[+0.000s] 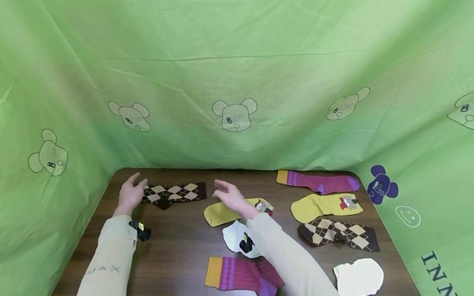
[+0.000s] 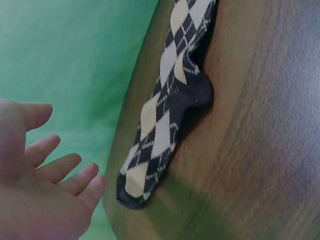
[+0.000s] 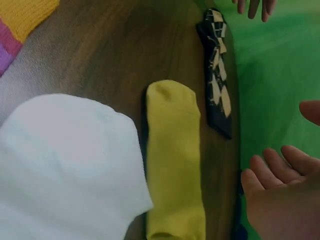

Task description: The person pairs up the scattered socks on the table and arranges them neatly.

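A brown argyle sock [image 1: 184, 193] with cream and grey diamonds lies flat at the back left of the table. My left hand [image 1: 130, 196] hovers by its toe end, fingers spread and holding nothing. In the left wrist view, the sock's dark toe [image 2: 132, 197] is just beyond the fingertips. My right hand [image 1: 231, 198] is held over the table between that sock and a yellow sock [image 1: 217, 215], its fingers loosely extended around nothing. Below the right forearm is a white sock [image 1: 232, 236], partly covered by the sleeve. The right wrist view shows the yellow sock [image 3: 172, 150] beside the white one.
A purple sock with an orange cuff [image 1: 233, 274] lies at the front middle. Along the right side lie another purple sock [image 1: 322, 182], a yellow sock [image 1: 319, 207], an argyle sock [image 1: 338, 235] and a white sock [image 1: 359, 279]. Green cloth [image 1: 237, 152] walls the table's back and sides.
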### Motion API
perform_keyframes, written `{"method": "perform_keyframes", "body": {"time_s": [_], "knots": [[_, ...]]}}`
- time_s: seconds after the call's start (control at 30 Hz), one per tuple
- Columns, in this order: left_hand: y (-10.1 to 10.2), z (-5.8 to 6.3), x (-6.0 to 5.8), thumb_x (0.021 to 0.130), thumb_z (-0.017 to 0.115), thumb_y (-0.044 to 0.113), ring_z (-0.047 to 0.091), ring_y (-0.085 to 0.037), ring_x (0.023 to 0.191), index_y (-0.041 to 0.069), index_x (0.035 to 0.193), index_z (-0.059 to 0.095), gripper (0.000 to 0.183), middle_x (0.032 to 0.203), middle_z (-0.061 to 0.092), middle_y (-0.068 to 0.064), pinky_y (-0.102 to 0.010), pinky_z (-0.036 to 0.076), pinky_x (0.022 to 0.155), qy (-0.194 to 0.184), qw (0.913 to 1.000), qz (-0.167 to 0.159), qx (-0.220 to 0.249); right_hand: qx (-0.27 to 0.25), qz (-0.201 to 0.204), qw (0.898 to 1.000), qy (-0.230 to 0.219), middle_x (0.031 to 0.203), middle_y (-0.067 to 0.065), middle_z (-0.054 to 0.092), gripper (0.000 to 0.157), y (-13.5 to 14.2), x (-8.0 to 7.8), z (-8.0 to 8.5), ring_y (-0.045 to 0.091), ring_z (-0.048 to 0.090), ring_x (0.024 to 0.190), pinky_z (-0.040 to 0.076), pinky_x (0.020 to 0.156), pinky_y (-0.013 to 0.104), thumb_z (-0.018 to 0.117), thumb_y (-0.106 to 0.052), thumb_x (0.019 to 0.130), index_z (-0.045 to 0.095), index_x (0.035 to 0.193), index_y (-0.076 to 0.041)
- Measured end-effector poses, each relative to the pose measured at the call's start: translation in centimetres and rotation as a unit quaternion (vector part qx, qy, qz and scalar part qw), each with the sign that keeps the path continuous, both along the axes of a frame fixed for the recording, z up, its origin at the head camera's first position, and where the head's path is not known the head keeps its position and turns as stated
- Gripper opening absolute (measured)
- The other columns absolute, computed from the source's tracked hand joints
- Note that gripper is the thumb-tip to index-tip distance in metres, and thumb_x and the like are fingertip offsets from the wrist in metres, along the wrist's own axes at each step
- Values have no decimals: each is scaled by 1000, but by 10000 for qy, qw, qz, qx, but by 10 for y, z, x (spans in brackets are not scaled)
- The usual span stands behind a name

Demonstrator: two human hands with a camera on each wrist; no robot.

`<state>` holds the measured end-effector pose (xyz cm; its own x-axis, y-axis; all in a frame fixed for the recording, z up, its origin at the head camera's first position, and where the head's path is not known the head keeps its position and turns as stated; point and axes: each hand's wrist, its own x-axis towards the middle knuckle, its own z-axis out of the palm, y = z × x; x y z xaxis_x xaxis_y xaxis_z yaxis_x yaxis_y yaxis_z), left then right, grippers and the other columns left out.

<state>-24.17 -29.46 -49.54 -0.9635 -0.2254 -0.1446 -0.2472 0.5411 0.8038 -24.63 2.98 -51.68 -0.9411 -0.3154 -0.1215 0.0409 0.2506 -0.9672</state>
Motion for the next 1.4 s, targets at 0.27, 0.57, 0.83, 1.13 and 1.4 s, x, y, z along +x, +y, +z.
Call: {"method": "perform_keyframes", "body": {"time_s": [0.27, 0.57, 0.83, 1.13, 1.4], "knots": [[20, 4, -2, 94, 44, 51, 29, -41, 130, 12, 150, 18, 73, 149, 23, -22, -55, 30, 100, 142, 9994, -271, 165, 119, -192, 9997, 126, 145, 7, 37, 62, 15, -2, 12, 21, 36, 130, 31, 103, 35, 61, -24, 89, 35, 144, -11], [43, 16, -6, 86, 47, 64, 29, -40, 130, 19, 150, 18, 84, 149, 25, -19, -59, 28, 98, 464, 9975, -527, -127, 201, -464, 9982, 336, 148, 2, 32, 70, 36, -4, 17, 22, 31, 133, 27, 106, 37, 62, -39, 89, 30, 147, -15], [67, 31, -4, 84, 49, 66, 23, -37, 134, 24, 150, 20, 84, 150, 23, -17, -59, 25, 100, 667, 9943, -829, -63, 36, -541, 9978, 387, 148, -2, 31, 77, 51, 0, 31, 20, 28, 134, 25, 106, 38, 60, -51, 86, 28, 148, -16], [89, 41, -1, 86, 53, 59, 24, -33, 135, 23, 149, 24, 77, 150, 25, -13, -55, 25, 103, 1047, 9883, -1103, -61, -24, -605, 9954, 737, 148, -3, 31, 76, 67, 1, 45, 13, 26, 134, 22, 107, 31, 58, -53, 87, 29, 147, -17], [108, 44, 2, 87, 56, 56, 26, -28, 134, 31, 147, 28, 71, 149, 28, -4, -52, 27, 103, 1307, 9839, -1222, -32, 166, -604, 9936, 941, 150, 0, 27, 69, 84, 13, 62, 18, 21, 136, 18, 109, 35, 58, -44, 90, 27, 147, -20]]}}
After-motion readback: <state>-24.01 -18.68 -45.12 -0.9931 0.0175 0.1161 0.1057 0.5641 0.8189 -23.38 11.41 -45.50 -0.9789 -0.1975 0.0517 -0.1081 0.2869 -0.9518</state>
